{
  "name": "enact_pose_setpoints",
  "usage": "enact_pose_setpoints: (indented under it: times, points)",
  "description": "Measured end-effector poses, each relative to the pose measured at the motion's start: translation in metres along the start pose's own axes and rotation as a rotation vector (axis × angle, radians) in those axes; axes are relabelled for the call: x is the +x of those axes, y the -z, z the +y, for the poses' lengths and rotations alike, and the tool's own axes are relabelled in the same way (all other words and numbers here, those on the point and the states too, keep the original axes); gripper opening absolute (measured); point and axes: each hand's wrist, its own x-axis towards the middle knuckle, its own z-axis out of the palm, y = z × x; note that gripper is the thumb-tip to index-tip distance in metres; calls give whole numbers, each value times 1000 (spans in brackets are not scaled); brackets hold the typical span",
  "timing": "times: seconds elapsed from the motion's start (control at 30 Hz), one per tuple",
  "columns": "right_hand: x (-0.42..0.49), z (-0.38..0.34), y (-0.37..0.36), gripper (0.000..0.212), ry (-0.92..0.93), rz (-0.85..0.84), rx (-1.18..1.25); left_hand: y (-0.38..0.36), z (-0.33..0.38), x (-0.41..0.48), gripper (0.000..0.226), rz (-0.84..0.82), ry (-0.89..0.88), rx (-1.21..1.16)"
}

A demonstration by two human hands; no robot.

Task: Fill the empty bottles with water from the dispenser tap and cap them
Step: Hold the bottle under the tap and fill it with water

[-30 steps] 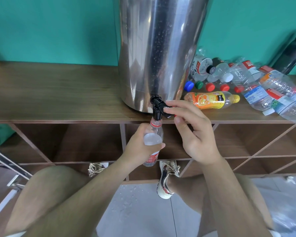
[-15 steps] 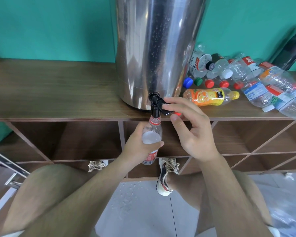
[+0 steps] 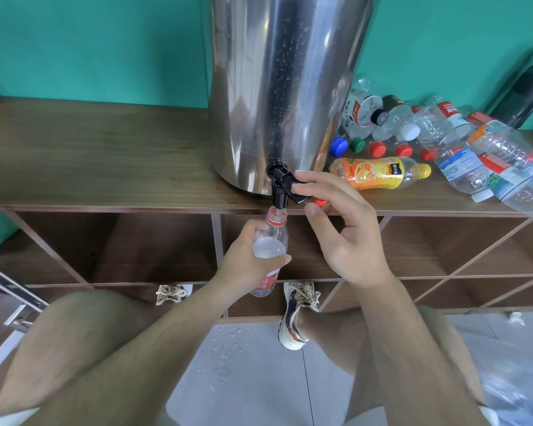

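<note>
Clear bottle [image 3: 270, 238] with the red label sits upright right under the black tap [image 3: 278, 192], mouth just below the spout, some water inside; left hand [image 3: 246, 259] has its fingers wrapped round the body; right hand [image 3: 348, 232] lays its fingers over the tap lever [image 3: 293, 192] with the thumb underneath, pinching it; 1 red cap [image 3: 320, 202] peeks out by that thumb; the tap belongs to 1 steel dispenser [image 3: 283, 87] on the wooden shelf [image 3: 105, 155]; to the right lie 1 blue cap [image 3: 339, 146], 1 green cap [image 3: 357, 145], 3 loose red caps [image 3: 377, 149], 1 orange juice bottle [image 3: 379, 173] on its side, plus a heap of clear empties [image 3: 456, 155], can't count those exactly; 2 sneakers [image 3: 296, 315] down below.
</note>
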Motion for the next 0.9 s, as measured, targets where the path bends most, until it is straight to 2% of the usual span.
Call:
enact_pose_setpoints:
  times: [0.9]
  points:
    - [-3,-2,-2,36,-19,6,3,-4,-8,5,70,-2,13,-56]
